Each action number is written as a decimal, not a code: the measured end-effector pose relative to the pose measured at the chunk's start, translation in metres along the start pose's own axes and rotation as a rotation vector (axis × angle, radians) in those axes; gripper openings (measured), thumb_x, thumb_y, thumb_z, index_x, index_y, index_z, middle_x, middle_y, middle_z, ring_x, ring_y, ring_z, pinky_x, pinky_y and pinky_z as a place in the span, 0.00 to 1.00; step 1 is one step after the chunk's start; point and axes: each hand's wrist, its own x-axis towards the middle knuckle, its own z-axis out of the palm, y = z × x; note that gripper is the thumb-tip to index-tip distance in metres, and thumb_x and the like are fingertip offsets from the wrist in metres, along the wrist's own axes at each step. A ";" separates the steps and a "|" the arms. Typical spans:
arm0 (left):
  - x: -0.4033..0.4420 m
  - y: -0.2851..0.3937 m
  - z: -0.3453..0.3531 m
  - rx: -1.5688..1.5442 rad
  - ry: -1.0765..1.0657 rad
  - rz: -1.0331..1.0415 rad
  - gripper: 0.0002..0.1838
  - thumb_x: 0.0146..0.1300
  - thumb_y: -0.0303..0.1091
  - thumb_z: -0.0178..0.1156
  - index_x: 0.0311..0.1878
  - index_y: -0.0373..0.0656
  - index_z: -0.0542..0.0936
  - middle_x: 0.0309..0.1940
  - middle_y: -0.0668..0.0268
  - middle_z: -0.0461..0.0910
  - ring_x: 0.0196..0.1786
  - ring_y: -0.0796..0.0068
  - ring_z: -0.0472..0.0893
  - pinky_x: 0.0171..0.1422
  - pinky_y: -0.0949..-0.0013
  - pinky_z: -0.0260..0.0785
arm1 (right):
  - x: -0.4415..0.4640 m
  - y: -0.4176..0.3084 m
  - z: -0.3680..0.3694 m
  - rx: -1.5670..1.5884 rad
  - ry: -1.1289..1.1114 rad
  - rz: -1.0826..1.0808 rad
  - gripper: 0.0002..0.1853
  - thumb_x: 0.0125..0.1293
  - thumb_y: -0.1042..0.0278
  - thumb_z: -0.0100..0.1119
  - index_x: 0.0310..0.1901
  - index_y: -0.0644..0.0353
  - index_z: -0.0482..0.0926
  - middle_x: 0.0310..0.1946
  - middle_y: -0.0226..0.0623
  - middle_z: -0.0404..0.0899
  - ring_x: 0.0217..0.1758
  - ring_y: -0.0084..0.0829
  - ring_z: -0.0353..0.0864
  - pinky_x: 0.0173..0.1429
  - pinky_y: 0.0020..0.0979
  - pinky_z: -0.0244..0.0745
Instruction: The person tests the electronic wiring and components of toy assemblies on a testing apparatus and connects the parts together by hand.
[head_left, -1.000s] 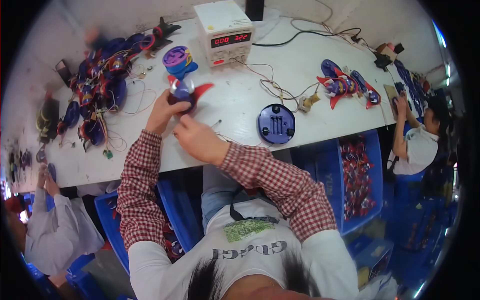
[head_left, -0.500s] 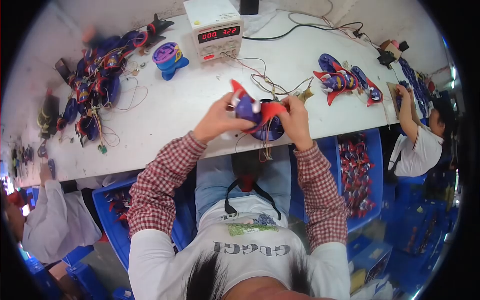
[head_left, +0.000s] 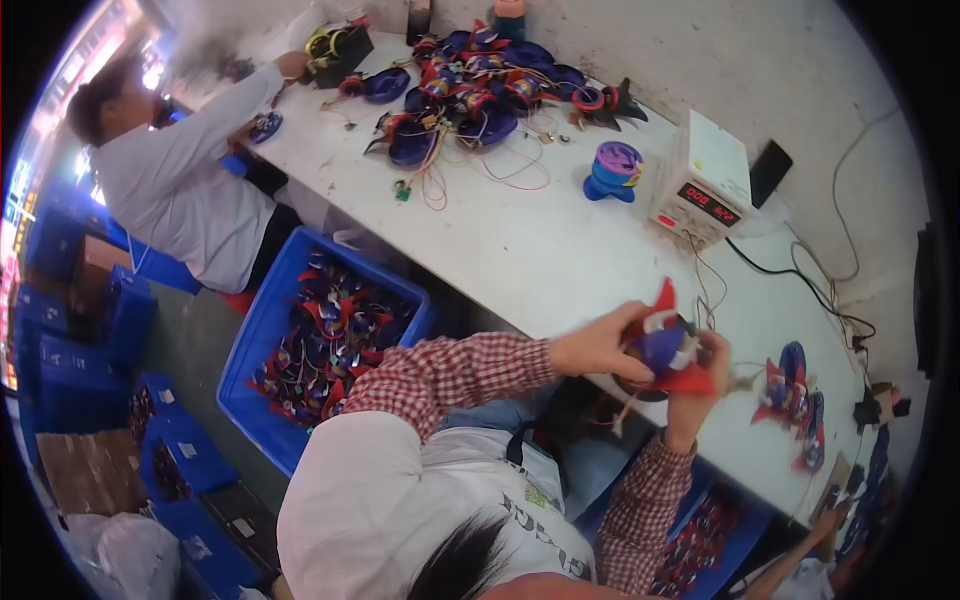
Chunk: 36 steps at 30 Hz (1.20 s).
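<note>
Between my hands, above the table's front edge, is a purple plastic toy (head_left: 660, 348) with red fins and white parts, slightly blurred. My left hand (head_left: 600, 343) grips its left side, thumb below and fingers at the top. On its right side my right hand (head_left: 700, 385) is closed around the toy by the lower red fin. Thin wires dangle beneath the toy, their ends unclear. Nearest beyond it, a white power supply (head_left: 705, 185) with red digits stands on the white table (head_left: 560, 265), beside a blue-and-purple round piece (head_left: 613, 170).
A heap of wired purple toy parts (head_left: 480, 95) covers the far-left tabletop. More toys (head_left: 790, 390) lie on the right. A blue bin (head_left: 250, 375) full of toys stands left of me, another bin (head_left: 700, 545) lower right. Co-workers sit at left (head_left: 180, 190) and lower right (head_left: 800, 570).
The view has swung left, bringing the full left bin and a co-worker into sight. Both hands keep hold of the toy, and my right hand has shifted closer around it.
</note>
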 end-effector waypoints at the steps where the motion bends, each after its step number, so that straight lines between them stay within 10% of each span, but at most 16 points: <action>1: -0.015 0.009 -0.008 -0.099 0.060 0.000 0.42 0.40 0.27 0.73 0.62 0.39 0.65 0.55 0.57 0.73 0.52 0.69 0.75 0.60 0.69 0.67 | 0.002 -0.011 0.013 0.121 -0.058 0.090 0.15 0.64 0.74 0.55 0.52 0.63 0.71 0.49 0.39 0.72 0.44 0.27 0.73 0.49 0.26 0.71; 7: -0.117 0.091 -0.156 -0.193 0.717 0.217 0.41 0.44 0.21 0.70 0.64 0.40 0.66 0.54 0.54 0.76 0.50 0.59 0.81 0.58 0.61 0.75 | -0.001 -0.034 0.073 0.172 -0.254 0.054 0.15 0.61 0.74 0.58 0.50 0.63 0.72 0.47 0.39 0.72 0.47 0.32 0.71 0.51 0.27 0.69; 14: -0.196 0.168 -0.413 0.799 1.170 0.148 0.20 0.56 0.37 0.67 0.51 0.40 0.79 0.42 0.63 0.82 0.40 0.73 0.81 0.45 0.75 0.72 | -0.025 0.037 0.105 -0.322 -0.165 -0.196 0.17 0.54 0.71 0.62 0.46 0.62 0.73 0.44 0.44 0.70 0.48 0.44 0.68 0.55 0.39 0.66; 20: -0.084 0.149 -0.360 0.814 0.798 0.110 0.21 0.59 0.38 0.65 0.52 0.38 0.78 0.44 0.60 0.81 0.42 0.69 0.80 0.48 0.73 0.71 | -0.047 0.042 0.112 -0.469 -0.076 -0.223 0.16 0.54 0.67 0.64 0.43 0.58 0.72 0.45 0.39 0.69 0.49 0.42 0.67 0.58 0.39 0.63; 28: -0.097 0.159 -0.474 1.064 1.116 0.130 0.23 0.64 0.41 0.62 0.54 0.33 0.75 0.47 0.54 0.78 0.46 0.63 0.78 0.52 0.69 0.70 | -0.038 0.029 0.032 -0.302 0.159 -0.213 0.18 0.56 0.71 0.65 0.49 0.61 0.74 0.45 0.38 0.70 0.46 0.36 0.70 0.53 0.32 0.70; 31: -0.147 0.161 -0.488 1.172 1.256 0.146 0.24 0.65 0.42 0.60 0.55 0.32 0.74 0.48 0.51 0.78 0.47 0.61 0.78 0.54 0.68 0.69 | -0.044 0.049 -0.051 -0.231 0.435 0.112 0.14 0.62 0.74 0.59 0.49 0.62 0.74 0.43 0.35 0.75 0.41 0.26 0.73 0.45 0.24 0.72; 36: -0.097 0.134 -0.335 1.182 0.998 0.242 0.19 0.68 0.37 0.57 0.55 0.32 0.74 0.49 0.56 0.77 0.51 0.66 0.76 0.58 0.70 0.67 | -0.043 0.125 -0.185 -0.349 0.638 0.297 0.13 0.66 0.69 0.57 0.49 0.64 0.75 0.40 0.33 0.78 0.39 0.24 0.74 0.46 0.23 0.71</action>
